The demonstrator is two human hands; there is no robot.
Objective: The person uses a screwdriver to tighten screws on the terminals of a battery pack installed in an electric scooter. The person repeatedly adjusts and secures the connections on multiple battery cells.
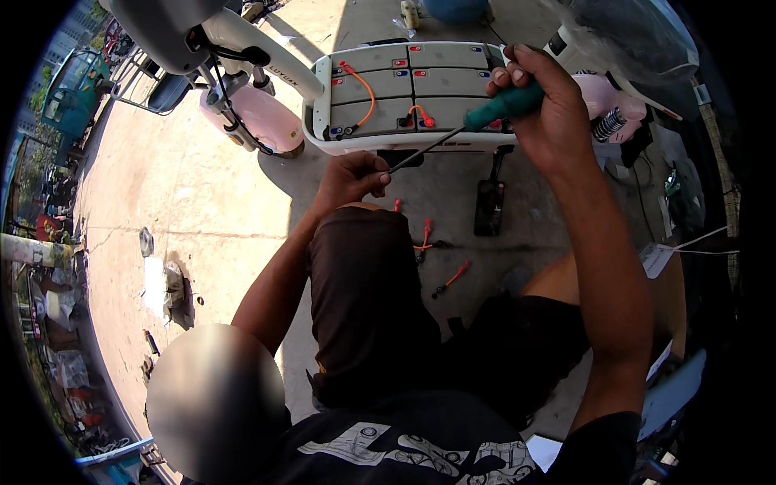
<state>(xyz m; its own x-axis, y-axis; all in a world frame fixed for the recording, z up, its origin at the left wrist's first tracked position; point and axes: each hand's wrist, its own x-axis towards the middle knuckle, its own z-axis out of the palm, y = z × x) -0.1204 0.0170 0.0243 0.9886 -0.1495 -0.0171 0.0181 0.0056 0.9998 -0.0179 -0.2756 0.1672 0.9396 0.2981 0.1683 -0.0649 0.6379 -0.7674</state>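
My right hand (554, 113) is wrapped round the green handle of a screwdriver (505, 105), raised over the right end of the scooter's footboard. Its metal shaft slants down to the left. At the shaft's lower end, my left hand (353, 178) pinches the tip between thumb and fingers, just above my knee; whether a small part is there too, I cannot make out. Beyond my hands, several grey batteries (368, 58) fill the white footboard frame (311, 113). A long orange cable (370, 90) and a short orange cable (418, 108) link some of their terminals.
Several loose orange cables (427, 234) lie on the ground by my knees, near a black box-shaped device (489, 206). The scooter's pink front fender (250, 121) stands left of the batteries; clear plastic wrap (638, 36) hangs at upper right. A crumpled bag (172, 283) lies left.
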